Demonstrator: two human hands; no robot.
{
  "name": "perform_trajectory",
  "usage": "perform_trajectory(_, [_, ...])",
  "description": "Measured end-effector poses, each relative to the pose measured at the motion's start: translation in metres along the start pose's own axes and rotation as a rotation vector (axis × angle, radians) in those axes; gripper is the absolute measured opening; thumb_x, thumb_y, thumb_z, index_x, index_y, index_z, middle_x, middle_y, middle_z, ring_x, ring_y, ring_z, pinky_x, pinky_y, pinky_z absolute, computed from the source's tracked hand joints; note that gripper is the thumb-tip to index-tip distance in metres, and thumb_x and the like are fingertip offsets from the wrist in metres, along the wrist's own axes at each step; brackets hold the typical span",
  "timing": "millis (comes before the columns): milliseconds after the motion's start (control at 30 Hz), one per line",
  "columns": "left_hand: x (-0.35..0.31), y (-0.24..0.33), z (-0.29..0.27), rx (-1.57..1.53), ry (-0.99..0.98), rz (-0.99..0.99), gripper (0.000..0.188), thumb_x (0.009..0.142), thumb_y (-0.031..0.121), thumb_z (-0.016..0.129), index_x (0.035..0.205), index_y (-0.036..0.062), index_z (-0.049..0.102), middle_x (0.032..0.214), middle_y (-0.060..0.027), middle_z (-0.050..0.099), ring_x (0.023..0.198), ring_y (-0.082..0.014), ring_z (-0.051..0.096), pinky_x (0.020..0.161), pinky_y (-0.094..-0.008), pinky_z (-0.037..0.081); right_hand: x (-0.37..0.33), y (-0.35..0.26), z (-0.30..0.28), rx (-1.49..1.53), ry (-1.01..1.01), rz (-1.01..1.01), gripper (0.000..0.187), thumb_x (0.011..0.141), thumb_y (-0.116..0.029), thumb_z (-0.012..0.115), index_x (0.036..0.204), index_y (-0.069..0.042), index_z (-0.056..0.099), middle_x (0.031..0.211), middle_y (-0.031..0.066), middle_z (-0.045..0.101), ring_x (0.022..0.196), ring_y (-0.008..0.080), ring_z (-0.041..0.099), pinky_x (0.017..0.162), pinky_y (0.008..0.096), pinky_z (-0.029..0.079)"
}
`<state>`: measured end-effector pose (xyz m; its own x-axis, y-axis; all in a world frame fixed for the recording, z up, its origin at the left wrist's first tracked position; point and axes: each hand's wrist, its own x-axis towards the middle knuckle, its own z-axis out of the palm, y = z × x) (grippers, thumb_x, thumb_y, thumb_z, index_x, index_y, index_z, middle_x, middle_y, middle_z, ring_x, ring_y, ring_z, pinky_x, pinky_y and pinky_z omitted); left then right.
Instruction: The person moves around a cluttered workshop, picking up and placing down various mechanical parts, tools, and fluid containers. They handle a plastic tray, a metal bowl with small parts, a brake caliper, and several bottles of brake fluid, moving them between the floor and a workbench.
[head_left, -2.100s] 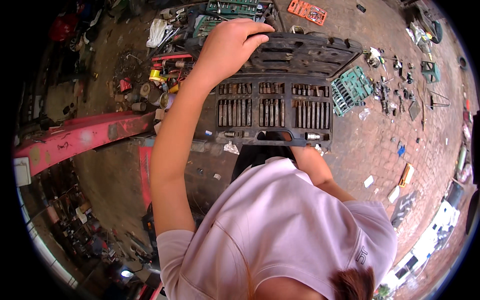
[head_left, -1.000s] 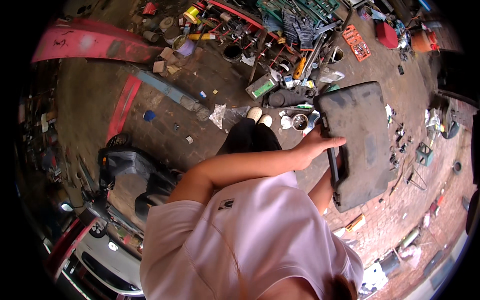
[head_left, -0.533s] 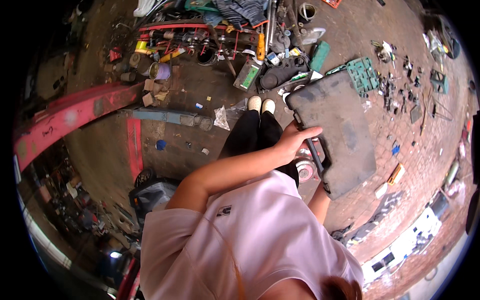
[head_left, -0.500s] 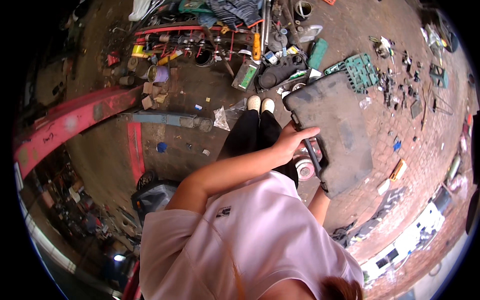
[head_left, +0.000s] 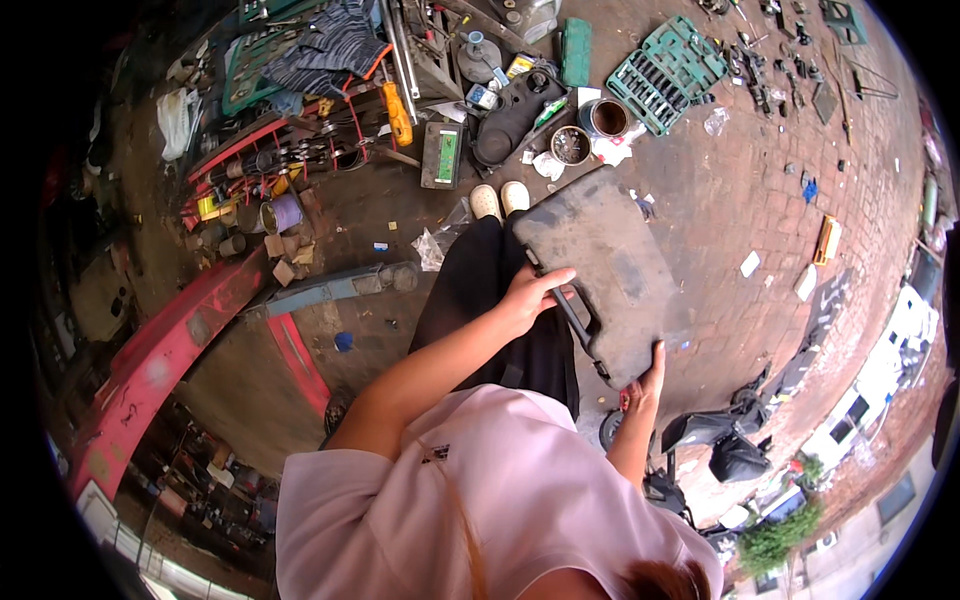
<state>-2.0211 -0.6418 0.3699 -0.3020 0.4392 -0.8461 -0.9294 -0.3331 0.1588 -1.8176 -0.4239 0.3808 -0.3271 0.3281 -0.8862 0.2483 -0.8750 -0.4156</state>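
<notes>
A dusty dark-grey plastic tool case [head_left: 600,260] is held closed in front of my legs, tilted, its handle side toward me. My left hand [head_left: 530,296] grips that side beside the handle, thumb on the upper face and the other fingers mostly hidden underneath. At the near right corner my right hand [head_left: 648,382] holds the case's edge; its fingers are partly hidden beneath it. Something small and red shows beside the right hand, too little of it to name. Beyond the case, an open green socket-set case [head_left: 668,78] lies on the ground.
A tin can [head_left: 608,118] and a round tin of small parts [head_left: 571,146] stand past my feet. An orange-handled screwdriver [head_left: 397,115] and striped gloves [head_left: 325,55] lie among tools at far left. A red steel beam [head_left: 170,360] rises left. Loose metal parts [head_left: 780,75] lie far right.
The view has turned, and the grey case has shifted left in it, now tilted differently. My right hand, earlier hidden behind the case, shows at its corner. Both tins beyond it are uncovered.
</notes>
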Motion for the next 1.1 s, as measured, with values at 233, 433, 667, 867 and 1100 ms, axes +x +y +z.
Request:
perform_trajectory(233, [0.045,0.001,-0.045,0.097,0.064,-0.054,0.044,0.080,0.018,0.068,0.117,0.0078,0.046,0.107,-0.0043,0.056,0.093,-0.0151,0.057,0.083,-0.0311,0.049,0.026,0.061,-0.006,0.026,-0.027,-0.004,0.064,0.080,-0.034,0.065,0.131,-0.005,0.039,0.129,0.0115,0.047,0.118,0.0296,0.044,0.102,0.0437,0.034])
perform_trajectory(433, [0.100,-0.018,-0.081,0.001,0.144,-0.010,0.034,0.084,0.021,0.064,0.111,0.0072,0.048,0.105,-0.0049,0.056,0.096,-0.0183,0.057,0.088,-0.0346,0.048,0.068,0.089,0.005,0.011,0.025,0.032,0.063,0.079,-0.025,0.066,0.130,-0.003,0.038,0.125,0.0117,0.048,0.115,0.0282,0.047,0.099,0.0435,0.037])
perform_trajectory(667, [0.148,-0.052,-0.117,-0.040,0.163,-0.050,0.020,0.088,0.019,0.058,0.105,0.0108,0.051,0.101,-0.0034,0.058,0.098,-0.0164,0.056,0.088,-0.0342,0.045,0.140,0.097,0.028,-0.122,0.000,0.055,0.072,0.075,-0.023,0.068,0.134,-0.003,0.032,0.127,0.0119,0.045,0.116,0.0283,0.045,0.099,0.0426,0.036])
perform_trajectory(867, [0.185,-0.088,-0.139,-0.182,0.023,0.024,0.048,0.090,0.018,0.054,0.134,0.0079,0.035,0.130,-0.0041,0.045,0.120,-0.0198,0.043,0.100,-0.0386,0.036,0.204,0.105,0.035,-0.165,-0.068,0.149,0.062,0.076,-0.012,0.068,0.129,-0.002,0.037,0.120,0.0119,0.050,0.111,0.0248,0.049,0.094,0.0382,0.041])
perform_trajectory(1100, [0.235,-0.051,-0.185,-0.186,0.316,0.185,0.037,0.091,0.022,0.054,0.124,0.0084,0.044,0.122,-0.0031,0.051,0.113,-0.0190,0.049,0.094,-0.0364,0.040,0.288,0.149,0.095,-0.215,-0.195,0.174,0.059,0.075,-0.007,0.069,0.126,0.000,0.040,0.118,0.0111,0.052,0.110,0.0230,0.050,0.093,0.0358,0.041])
